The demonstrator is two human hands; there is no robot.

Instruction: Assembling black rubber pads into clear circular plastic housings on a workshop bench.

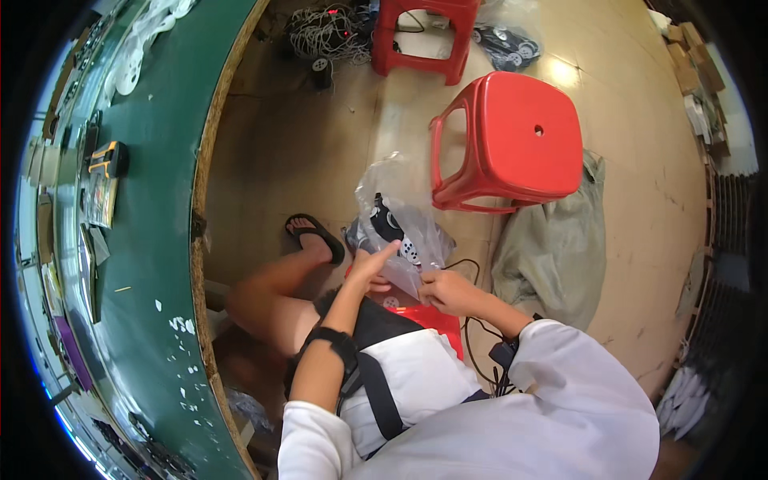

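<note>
Head view: two bare hands work at a clear, thin plastic bag (424, 228) of black and white parts (386, 222), near a red, square-topped plastic stool (520, 148).
The right hand (453, 294) has its fingers curled closed on the bag's edge; the left hand (370, 268) has fingers spread at the bag, grip unclear. A hard one-sided tug could tear the film; tipping could spill parts onto the tan tiled floor (640, 240).

Glare on the floor (640, 192), shadow beside the green table (156, 232), dark, bent fisheye edges.
</note>
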